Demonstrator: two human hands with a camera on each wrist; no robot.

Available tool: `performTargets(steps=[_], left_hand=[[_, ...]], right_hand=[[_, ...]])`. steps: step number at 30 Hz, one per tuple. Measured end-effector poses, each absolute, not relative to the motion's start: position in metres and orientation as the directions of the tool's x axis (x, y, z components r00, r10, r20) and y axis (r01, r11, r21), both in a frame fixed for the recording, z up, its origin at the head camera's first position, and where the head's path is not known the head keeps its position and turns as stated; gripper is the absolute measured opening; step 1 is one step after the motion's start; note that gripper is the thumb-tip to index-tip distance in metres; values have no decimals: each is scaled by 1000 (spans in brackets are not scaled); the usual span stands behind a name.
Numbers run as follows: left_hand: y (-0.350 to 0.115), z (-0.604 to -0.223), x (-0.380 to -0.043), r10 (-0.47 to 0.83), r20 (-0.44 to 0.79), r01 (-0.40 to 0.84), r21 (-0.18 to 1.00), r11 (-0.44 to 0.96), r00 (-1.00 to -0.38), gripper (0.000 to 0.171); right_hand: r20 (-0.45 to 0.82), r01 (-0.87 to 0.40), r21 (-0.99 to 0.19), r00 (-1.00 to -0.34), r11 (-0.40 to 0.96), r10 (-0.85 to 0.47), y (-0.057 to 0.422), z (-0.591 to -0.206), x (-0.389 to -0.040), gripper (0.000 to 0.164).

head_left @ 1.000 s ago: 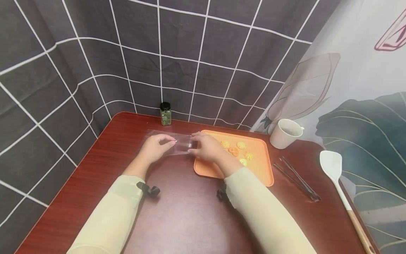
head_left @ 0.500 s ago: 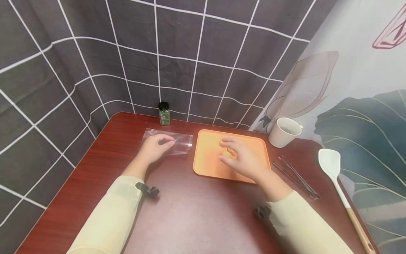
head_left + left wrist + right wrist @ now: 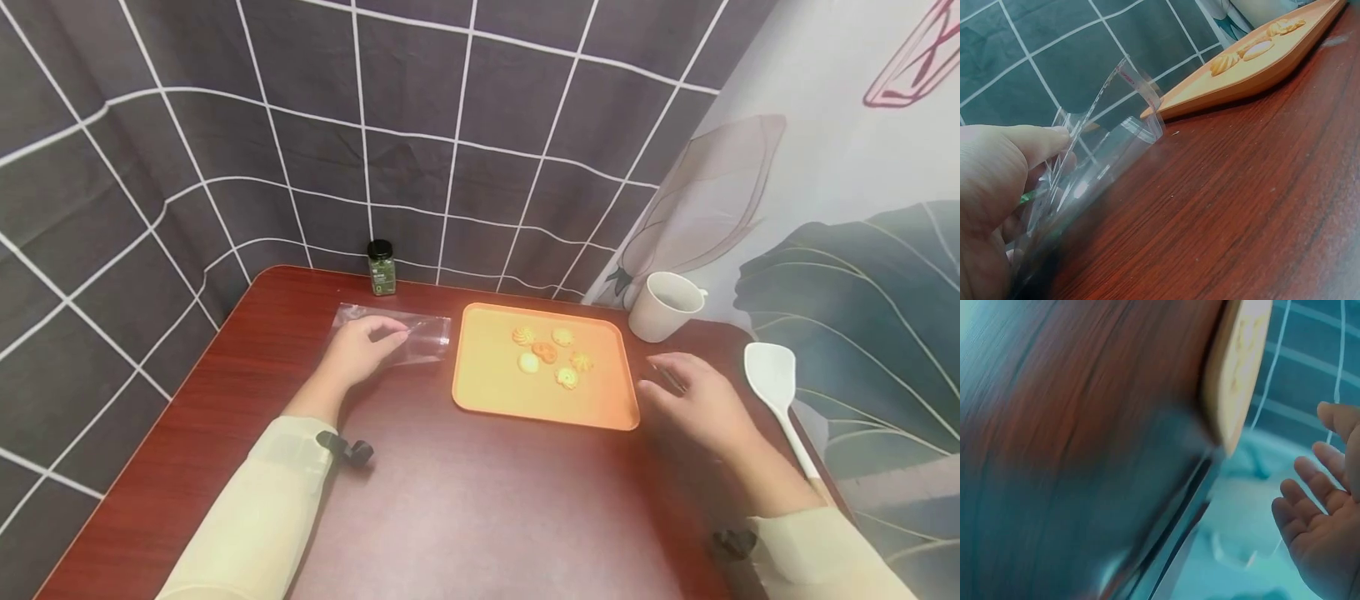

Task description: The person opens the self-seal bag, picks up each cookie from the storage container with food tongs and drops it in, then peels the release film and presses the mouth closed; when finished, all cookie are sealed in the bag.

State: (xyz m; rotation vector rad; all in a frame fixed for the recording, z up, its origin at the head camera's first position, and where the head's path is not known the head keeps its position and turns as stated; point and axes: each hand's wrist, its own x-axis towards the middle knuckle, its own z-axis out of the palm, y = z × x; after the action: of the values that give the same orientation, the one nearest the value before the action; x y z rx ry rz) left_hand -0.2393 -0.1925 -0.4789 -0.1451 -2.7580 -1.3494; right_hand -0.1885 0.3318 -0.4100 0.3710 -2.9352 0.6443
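Note:
My left hand (image 3: 358,350) pinches a clear plastic bag (image 3: 429,340) between thumb and fingers, left of the orange tray. In the left wrist view the bag's mouth (image 3: 1141,94) stands apart, raised off the wood, its far end toward the tray. My right hand (image 3: 697,400) is just right of the tray, above the metal tongs (image 3: 1180,506), its fingers spread and holding nothing. In the head view that hand covers most of the tongs. Several cookies (image 3: 544,352) of different shapes lie grouped on the tray (image 3: 495,396).
A jar of green flakes with a black lid (image 3: 382,268) stands at the back edge. A white mug (image 3: 663,307) is behind the right hand. Along the right edge lies a white spatula (image 3: 771,375) with a wooden handle. A dark grid-patterned curtain (image 3: 412,167) borders the table.
My right hand has let go of the bag's right end and swept right across the tray to the tongs. The left hand keeps hold of the bag in much the same place.

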Motion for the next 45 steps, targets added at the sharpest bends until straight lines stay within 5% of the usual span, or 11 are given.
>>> performTargets(steps=[9, 17, 26, 45], left_hand=[[-196, -477, -240, 34, 94, 95, 790, 605, -995, 30], [-189, -481, -240, 42, 69, 80, 795, 601, -997, 30], [-190, -481, -238, 36, 60, 69, 795, 603, -998, 30], [-193, -479, -237, 37, 71, 78, 782, 618, -997, 29]], right_hand=[[-100, -87, -365, -986, 927, -132, 387, -421, -207, 84], [-195, -6, -343, -978, 939, -77, 418, -437, -204, 97], [-217, 38, -405, -975, 913, -56, 425, -443, -203, 103], [-204, -15, -428, -972, 904, -112, 430, -452, -199, 84]])
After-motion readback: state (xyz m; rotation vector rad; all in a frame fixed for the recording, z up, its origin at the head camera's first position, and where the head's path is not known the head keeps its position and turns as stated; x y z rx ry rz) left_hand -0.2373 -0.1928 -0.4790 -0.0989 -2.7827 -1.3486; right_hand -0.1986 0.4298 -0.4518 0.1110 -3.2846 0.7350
